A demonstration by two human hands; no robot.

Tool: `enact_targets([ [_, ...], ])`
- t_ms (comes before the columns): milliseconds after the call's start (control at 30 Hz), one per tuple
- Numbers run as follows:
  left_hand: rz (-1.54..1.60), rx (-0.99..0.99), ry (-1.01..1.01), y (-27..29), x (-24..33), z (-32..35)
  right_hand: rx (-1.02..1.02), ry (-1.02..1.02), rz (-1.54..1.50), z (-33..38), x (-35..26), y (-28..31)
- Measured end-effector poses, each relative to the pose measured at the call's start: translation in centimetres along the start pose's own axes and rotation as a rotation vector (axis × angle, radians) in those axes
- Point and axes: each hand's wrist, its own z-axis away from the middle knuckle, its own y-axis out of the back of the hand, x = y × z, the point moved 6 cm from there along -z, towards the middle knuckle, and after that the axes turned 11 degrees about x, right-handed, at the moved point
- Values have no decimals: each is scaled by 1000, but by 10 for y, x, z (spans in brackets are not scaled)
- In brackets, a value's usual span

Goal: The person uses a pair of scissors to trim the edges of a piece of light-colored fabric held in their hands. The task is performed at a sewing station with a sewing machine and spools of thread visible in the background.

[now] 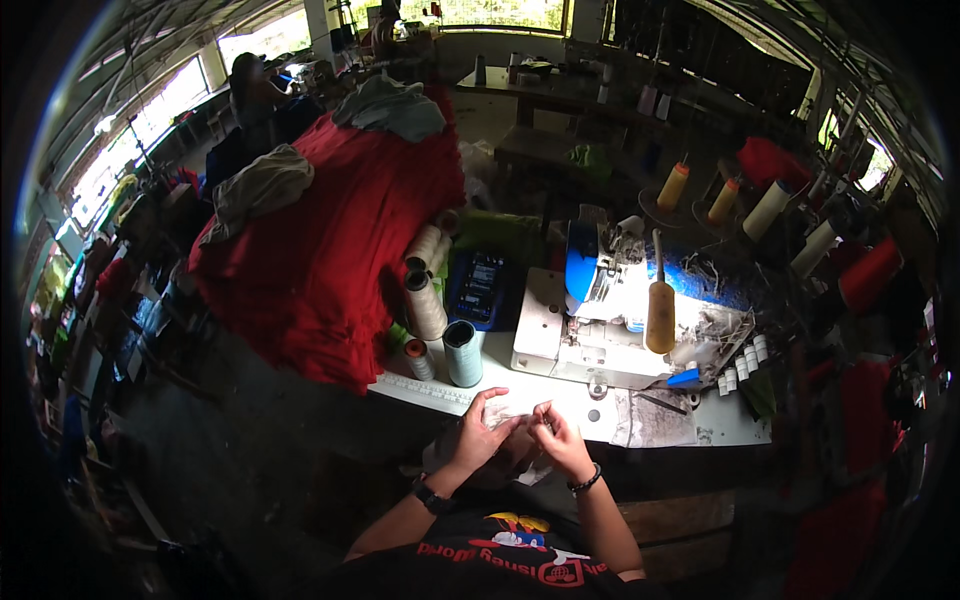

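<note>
Both my hands are at the front edge of the white sewing table (440, 397), close together. My left hand (480, 437) curves around a pale piece of cloth (527, 463), its index finger raised and thumb pointing right. Part of the cloth hangs below the hands in shadow. Fingers of my right hand (561, 440) are pinched together beside it; what lies in the pinch is too small to make out. Just beyond stands the lit sewing machine (600, 345), white with a blue cover.
Thread cones, one pale green (462, 353) and one cream (425, 305), stand left of the machine. A phone (478, 285) lies behind them. A large red fabric heap (320, 240) rises at left. A yellow-handled tool (660, 315) stands over the machine. Another person (255, 95) is far left.
</note>
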Motion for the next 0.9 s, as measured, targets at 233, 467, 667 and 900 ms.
enact_targets([
  [233,-219,-217,92,0,11,18,113,637,1270,23,-31,32],
  [467,-481,-421,194,2,-36,46,226,671,1327,39,-20,70],
  [667,27,-325,362,-5,-32,49,191,641,1339,46,-12,67],
  [900,-681,-446,34,12,-6,42,178,651,1320,51,-13,63],
])
